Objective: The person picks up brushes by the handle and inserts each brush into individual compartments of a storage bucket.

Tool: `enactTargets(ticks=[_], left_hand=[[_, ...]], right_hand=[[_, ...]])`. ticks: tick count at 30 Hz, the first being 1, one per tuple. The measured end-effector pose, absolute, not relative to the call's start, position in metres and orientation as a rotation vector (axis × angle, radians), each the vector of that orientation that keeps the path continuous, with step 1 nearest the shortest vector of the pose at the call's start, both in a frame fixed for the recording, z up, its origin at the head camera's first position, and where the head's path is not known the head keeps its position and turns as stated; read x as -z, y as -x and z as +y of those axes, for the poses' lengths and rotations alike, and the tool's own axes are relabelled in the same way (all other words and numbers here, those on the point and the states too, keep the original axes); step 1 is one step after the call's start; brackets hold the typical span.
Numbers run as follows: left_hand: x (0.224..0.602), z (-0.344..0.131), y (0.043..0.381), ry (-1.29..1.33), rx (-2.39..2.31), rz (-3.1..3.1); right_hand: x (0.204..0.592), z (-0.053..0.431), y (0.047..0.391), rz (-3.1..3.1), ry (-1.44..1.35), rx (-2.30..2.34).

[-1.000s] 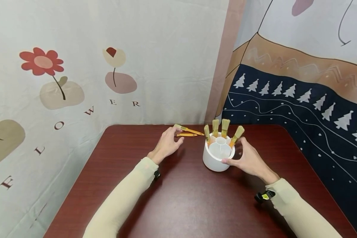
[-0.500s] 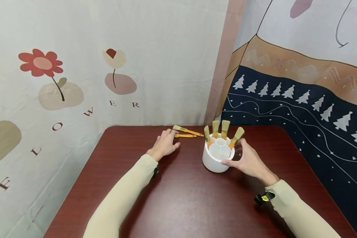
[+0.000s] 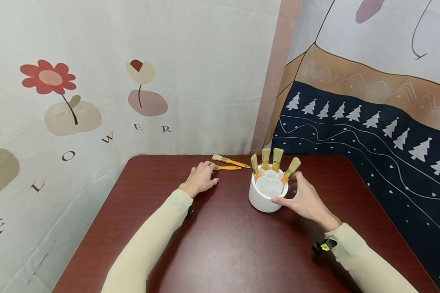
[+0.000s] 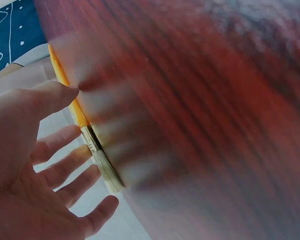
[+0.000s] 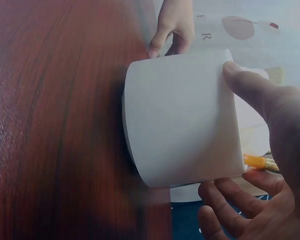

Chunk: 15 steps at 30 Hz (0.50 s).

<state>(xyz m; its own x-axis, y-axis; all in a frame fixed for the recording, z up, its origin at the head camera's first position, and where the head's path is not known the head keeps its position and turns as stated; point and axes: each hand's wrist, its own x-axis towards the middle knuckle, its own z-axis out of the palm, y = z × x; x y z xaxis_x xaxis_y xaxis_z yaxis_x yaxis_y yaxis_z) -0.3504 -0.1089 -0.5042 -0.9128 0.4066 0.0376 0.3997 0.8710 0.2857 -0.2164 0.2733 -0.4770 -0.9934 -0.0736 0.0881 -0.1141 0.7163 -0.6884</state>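
Note:
My left hand (image 3: 199, 179) reaches over the bristle end of a paintbrush (image 3: 229, 167) with an orange handle, lying at the far side of the table. In the left wrist view the thumb and loosely spread fingers hang beside that brush, not closed round it; whether a fingertip touches is unclear. My right hand (image 3: 308, 202) holds a white round divided brush holder (image 3: 263, 202), thumb on its near rim and fingers at its right side. Several paintbrushes (image 3: 277, 159) stand bristles up in the holder's far and right compartments. The near compartments hold none.
Behind the first loose brush lies a second paintbrush (image 3: 238, 163), handle pointing right. The dark red table (image 3: 220, 252) meets a pale flower-printed cloth (image 3: 205, 81) at the back. A navy tree-patterned cloth (image 3: 352, 134) hangs along the right.
My left hand has moved slightly left and lowered toward the nearer loose brush, uncovering the farther brush's bristles. The right hand stays on the holder, which stands where it was.

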Motion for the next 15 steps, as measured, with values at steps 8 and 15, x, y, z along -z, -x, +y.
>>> enactTargets(ticks=[8,15], left_hand=[[0.502,-0.113,0.347,-0.654,-0.463,3.013],[0.504,-0.118,0.347,-0.696,-0.488,3.009]], right_hand=[[0.477,0.265,0.211,-2.846,-0.087,-1.127],[0.476,0.254,0.206,-2.806,-0.043,-1.121]])
